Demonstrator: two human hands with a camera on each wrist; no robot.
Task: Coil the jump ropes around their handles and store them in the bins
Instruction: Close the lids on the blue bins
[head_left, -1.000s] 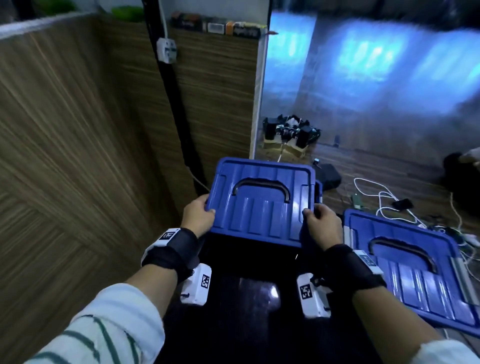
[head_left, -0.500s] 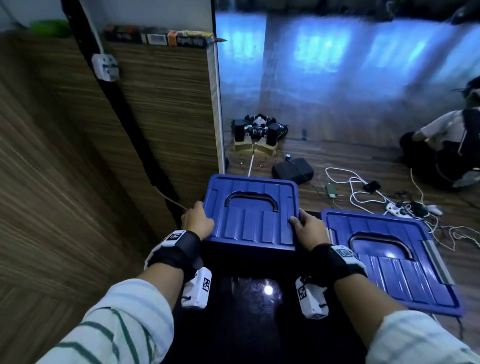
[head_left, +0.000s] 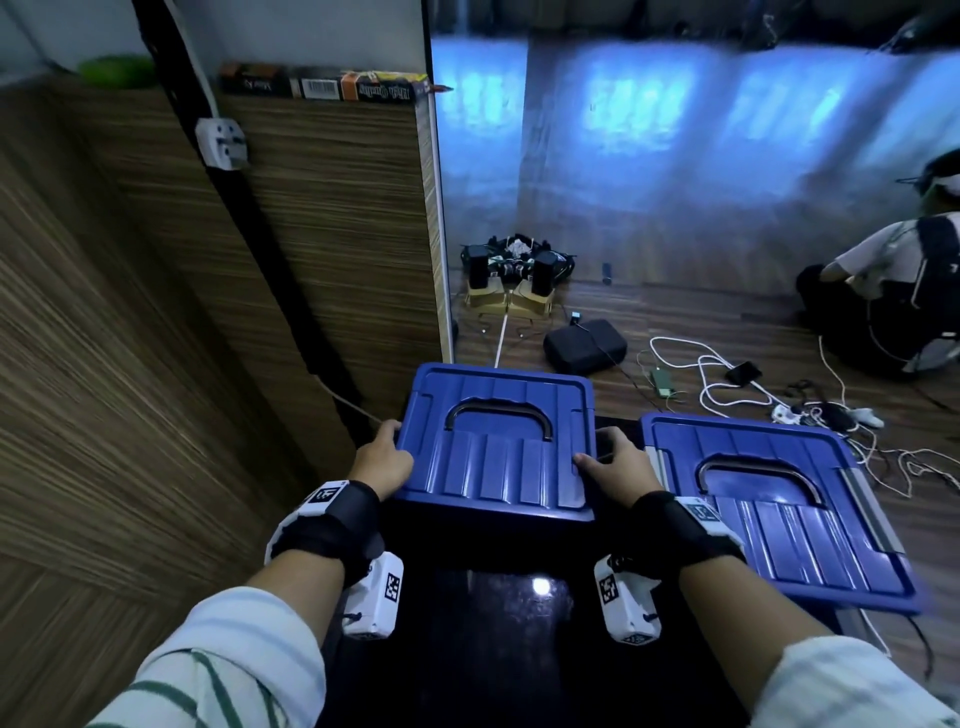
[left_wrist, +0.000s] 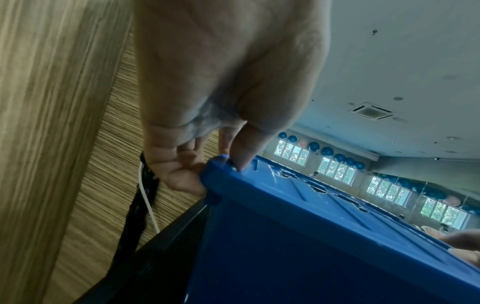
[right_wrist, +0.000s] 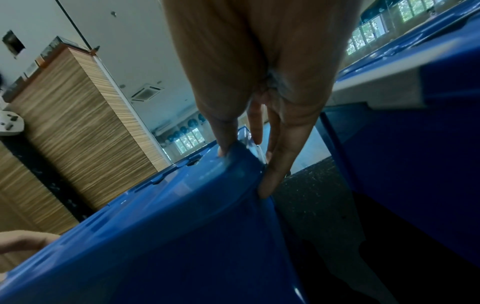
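Note:
Two blue lidded bins stand side by side on a black table (head_left: 493, 649). My hands hold the left bin (head_left: 498, 452) by its lid edges. The left hand (head_left: 382, 457) grips the lid's left rim; in the left wrist view its thumb lies on top of the bin's (left_wrist: 311, 236) corner, with the left hand (left_wrist: 207, 170) fingers at the edge. The right hand (head_left: 613, 467) pinches the right rim; in the right wrist view the right hand (right_wrist: 246, 162) has its thumb on the lid (right_wrist: 182, 226) and its fingers down the side. No jump rope is in view.
The second blue bin (head_left: 769, 514) sits shut just right of my right hand. A wood-panelled wall (head_left: 156, 364) runs close on the left. On the floor beyond lie white cables (head_left: 727, 384), a black pouch (head_left: 584, 345) and black equipment (head_left: 514, 270). A person (head_left: 893, 291) sits at far right.
Both hands keep their hold on the left bin, which now lies lower and more level. The head view has swung right, bringing the seated person into sight.

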